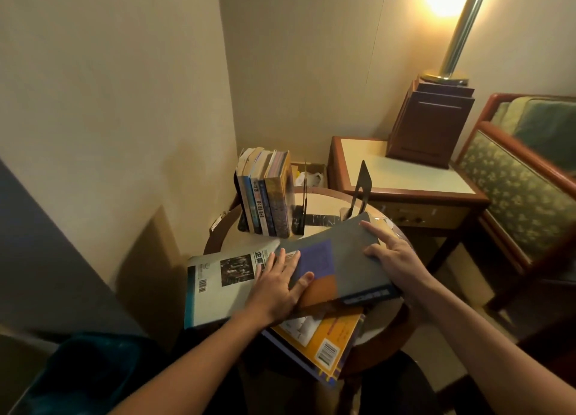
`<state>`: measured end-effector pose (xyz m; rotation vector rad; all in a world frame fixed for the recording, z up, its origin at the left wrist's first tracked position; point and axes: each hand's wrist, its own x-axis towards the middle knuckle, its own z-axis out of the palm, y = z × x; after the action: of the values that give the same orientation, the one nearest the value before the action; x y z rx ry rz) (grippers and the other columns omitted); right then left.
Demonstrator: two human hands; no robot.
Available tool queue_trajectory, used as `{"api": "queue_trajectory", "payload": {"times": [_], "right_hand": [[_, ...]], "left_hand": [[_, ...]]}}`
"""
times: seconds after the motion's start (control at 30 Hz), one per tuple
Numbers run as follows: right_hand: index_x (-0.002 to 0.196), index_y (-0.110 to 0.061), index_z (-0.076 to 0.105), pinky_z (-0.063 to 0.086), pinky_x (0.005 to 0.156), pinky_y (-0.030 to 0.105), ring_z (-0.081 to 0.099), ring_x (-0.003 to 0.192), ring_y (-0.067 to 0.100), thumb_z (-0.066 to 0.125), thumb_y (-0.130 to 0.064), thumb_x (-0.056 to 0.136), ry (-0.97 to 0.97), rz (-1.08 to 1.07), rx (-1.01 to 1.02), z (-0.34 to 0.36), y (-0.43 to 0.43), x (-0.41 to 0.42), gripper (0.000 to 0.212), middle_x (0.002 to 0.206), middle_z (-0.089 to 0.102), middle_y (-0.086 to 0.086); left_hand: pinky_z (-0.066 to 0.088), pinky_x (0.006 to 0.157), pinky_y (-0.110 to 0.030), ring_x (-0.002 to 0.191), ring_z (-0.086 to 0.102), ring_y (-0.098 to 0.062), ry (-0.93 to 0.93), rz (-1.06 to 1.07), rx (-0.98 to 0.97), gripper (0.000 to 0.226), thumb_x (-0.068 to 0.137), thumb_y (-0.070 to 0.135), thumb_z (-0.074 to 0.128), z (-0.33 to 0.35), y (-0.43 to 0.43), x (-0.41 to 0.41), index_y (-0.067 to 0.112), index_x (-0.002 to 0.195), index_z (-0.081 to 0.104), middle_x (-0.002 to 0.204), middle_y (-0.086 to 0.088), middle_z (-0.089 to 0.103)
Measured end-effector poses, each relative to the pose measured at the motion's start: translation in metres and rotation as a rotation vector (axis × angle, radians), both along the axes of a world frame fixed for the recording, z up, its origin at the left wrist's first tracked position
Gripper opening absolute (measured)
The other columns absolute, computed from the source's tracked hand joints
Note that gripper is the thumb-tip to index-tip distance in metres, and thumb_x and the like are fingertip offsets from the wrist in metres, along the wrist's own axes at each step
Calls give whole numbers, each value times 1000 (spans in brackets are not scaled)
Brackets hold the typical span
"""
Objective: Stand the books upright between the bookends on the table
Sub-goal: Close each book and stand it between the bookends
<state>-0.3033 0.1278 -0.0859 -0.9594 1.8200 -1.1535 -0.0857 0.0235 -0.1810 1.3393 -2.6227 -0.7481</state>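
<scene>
Several books (267, 193) stand upright at the back of the small round table (314, 201), against a black bookend (300, 215). A second black bookend (361, 190) stands apart to the right. A grey book (346, 255) with purple and orange patches lies tilted on a pile. My right hand (396, 259) grips its right edge. My left hand (277, 282) lies flat with spread fingers across the grey book's left edge and a white book (218, 290). A yellow book (327, 340) lies underneath, sticking out over the table's front.
A wall corner is close on the left. A square side table (405, 178) with a dark wooden box (430, 128) and a lit lamp (458, 28) stands at the right rear. A patterned armchair (523, 190) is at far right. A dark blue bin (93, 371) sits at lower left.
</scene>
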Motion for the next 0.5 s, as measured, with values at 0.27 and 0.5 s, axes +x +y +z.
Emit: {"api": "queue_trajectory", "payload": {"times": [0.27, 0.5], "right_hand": [[134, -41, 53, 60, 65, 31, 59, 100, 26, 56, -14, 99, 76, 38, -70, 11, -10, -7, 44, 126, 45, 4], [140, -40, 52, 62, 68, 34, 58, 110, 25, 58, -11, 98, 99, 1, -265, 41, -24, -5, 51, 136, 48, 2]], "left_hand": [[9, 124, -55, 155, 6, -27, -124, -184, -512, 78, 95, 68, 18, 66, -95, 5, 23, 160, 16, 168, 0, 8], [6, 125, -53, 155, 1, -30, -117, -78, -556, 75, 100, 56, 39, 99, -161, -5, 26, 161, 7, 168, -1, 0]]}}
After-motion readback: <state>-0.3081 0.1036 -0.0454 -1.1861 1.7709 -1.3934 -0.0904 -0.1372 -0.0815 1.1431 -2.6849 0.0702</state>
